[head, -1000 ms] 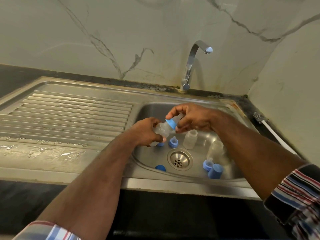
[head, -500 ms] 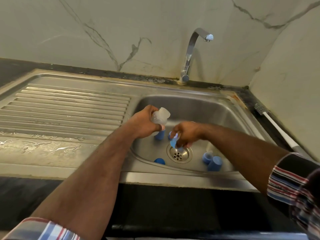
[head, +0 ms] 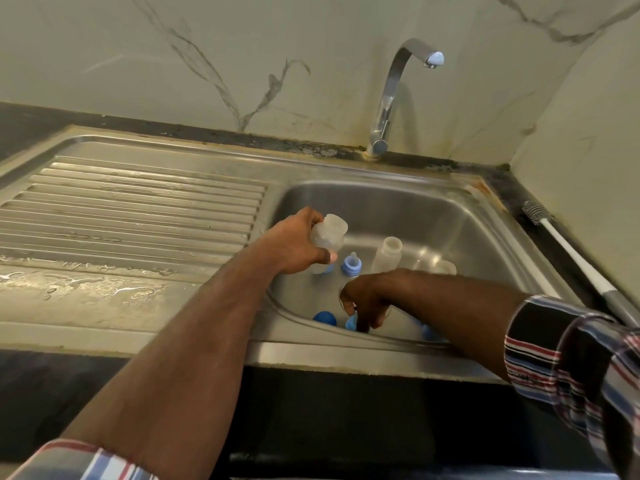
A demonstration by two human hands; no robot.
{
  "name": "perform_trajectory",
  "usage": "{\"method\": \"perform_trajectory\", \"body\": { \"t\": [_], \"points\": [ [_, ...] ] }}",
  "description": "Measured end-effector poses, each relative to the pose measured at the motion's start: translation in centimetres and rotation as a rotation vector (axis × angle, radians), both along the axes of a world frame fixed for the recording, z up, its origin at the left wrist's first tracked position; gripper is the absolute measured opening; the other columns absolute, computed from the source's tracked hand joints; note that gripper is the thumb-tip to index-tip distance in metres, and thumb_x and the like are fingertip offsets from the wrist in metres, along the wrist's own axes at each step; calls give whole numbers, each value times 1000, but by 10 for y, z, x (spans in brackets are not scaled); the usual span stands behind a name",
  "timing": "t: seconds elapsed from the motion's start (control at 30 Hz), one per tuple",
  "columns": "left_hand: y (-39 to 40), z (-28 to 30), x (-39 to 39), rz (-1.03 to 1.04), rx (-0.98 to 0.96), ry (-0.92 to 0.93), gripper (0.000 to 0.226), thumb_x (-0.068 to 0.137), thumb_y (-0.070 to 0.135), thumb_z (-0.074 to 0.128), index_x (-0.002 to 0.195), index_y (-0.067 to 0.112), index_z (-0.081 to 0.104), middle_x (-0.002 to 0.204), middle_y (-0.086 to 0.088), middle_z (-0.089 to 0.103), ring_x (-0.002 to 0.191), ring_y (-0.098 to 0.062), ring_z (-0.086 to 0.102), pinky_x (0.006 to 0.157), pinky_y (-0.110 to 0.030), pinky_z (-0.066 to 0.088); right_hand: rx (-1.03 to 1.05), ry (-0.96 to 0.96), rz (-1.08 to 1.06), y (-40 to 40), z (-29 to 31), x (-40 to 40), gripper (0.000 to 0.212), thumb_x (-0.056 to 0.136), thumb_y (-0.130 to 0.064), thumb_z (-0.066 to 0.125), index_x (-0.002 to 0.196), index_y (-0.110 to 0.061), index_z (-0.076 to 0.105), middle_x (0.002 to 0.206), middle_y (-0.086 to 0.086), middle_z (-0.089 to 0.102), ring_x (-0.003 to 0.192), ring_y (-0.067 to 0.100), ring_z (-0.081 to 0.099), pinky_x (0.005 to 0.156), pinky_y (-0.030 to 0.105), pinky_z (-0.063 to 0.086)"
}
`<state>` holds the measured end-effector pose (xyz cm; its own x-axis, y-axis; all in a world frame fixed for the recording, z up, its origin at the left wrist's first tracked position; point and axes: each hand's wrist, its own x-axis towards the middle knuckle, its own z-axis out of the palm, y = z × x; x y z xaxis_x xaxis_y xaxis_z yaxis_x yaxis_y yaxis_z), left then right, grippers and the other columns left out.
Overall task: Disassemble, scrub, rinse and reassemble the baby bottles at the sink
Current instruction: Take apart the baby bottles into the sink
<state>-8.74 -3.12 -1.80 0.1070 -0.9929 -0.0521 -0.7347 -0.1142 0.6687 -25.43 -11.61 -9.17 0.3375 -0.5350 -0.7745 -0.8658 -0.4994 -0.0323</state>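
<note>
Marble-veined wall panels filled the top of the frame, and below them a steel sink (head: 460, 216) ran across the middle, its ribbed drainboard (head: 138, 209) wet at centre left. At upper right a chrome tap (head: 388, 109) curved over the basin with no water running, and a white-handled bottle brush (head: 571, 251) lay on the dark counter along the right edge.

Inside the basin, right of centre, one open bottle body (head: 388, 254) stood upright, with a blue collar and teat (head: 351, 264) just to its left and a blue cap (head: 325, 319) near the front wall.

Left of those, the left hand (head: 294, 247) held a translucent bottle (head: 327, 233) above the basin, fingers wrapped round its body, open neck tilted up and to the right. Lower in the frame, the right hand (head: 365, 303) reached down to the basin floor, fingers curled downward around a small blue part (head: 351, 322); whether it gripped or merely touched it I could not tell.

These plastic pieces looked light and fairly stiff, likely slippery when wet. A full wrap round the bottle's body seemed the surest hold; collars are best pinched at the ridged rim.
</note>
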Motion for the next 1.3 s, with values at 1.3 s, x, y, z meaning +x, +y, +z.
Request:
{"method": "perform_trajectory", "body": {
  "t": [1.3],
  "points": [
    [-9,-7,-2,99,-40,10,67,90,23,75,149,28,44,142,2,57,127,-18,57,110,-39,46,-226,-392,53,-5,50,32,60,76,-34,86,129,-26,58,106,-8,60,81,9,68,66,22,48]
  ]
}}
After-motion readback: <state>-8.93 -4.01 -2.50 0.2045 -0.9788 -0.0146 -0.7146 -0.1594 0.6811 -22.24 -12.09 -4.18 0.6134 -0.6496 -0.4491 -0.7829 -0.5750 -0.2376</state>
